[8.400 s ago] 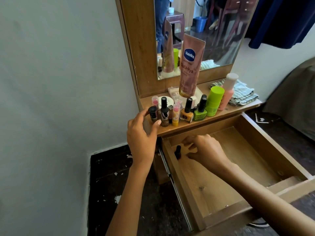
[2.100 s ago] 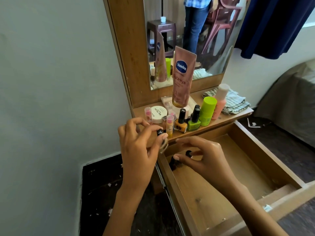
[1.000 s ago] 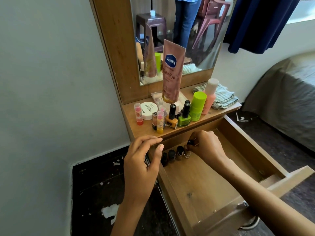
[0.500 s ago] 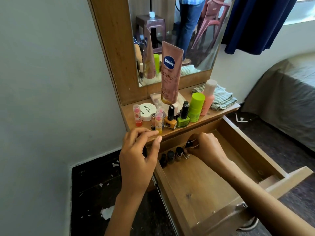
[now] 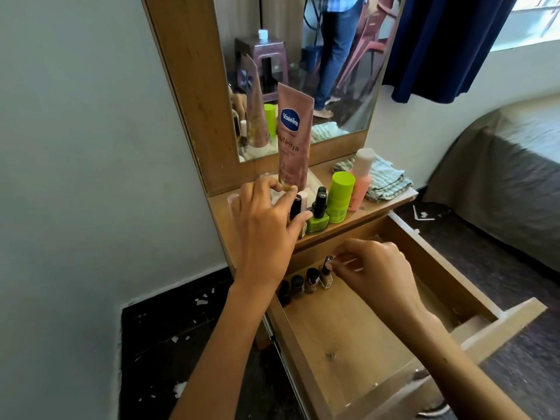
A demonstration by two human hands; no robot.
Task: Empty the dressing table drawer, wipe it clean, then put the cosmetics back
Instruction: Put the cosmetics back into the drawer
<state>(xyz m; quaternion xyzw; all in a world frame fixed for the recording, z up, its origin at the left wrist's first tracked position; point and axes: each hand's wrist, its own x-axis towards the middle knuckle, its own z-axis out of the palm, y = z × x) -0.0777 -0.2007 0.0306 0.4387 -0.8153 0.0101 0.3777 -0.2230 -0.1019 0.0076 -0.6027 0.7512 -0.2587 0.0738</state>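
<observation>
Wooden and pulled wide open, the drawer (image 5: 357, 344) is closest, and most of its floor is bare. At its back left corner four small bottles (image 5: 304, 283) stand in a row, touching each other. The right hand (image 5: 372, 268) reaches into the drawer, and its fingertips pinch the black cap of the little tan bottle (image 5: 326, 272) at the right end of the row.

Above the drawer is the shelf (image 5: 372, 210) of the dressing table. The left hand (image 5: 263, 219) is up there, with its fingers closing round a small bottle with a black cap (image 5: 294, 207); I cannot tell if it grips it tight. Just beside it stands a green nail polish bottle (image 5: 318, 216), then a lime green tube (image 5: 339, 197) and a peach bottle (image 5: 359, 180). A tall pink Vaseline tube (image 5: 292, 137) stands behind the hand. A folded cloth (image 5: 385, 180) lies at the far right. Behind them all is the mirror (image 5: 303, 71).
</observation>
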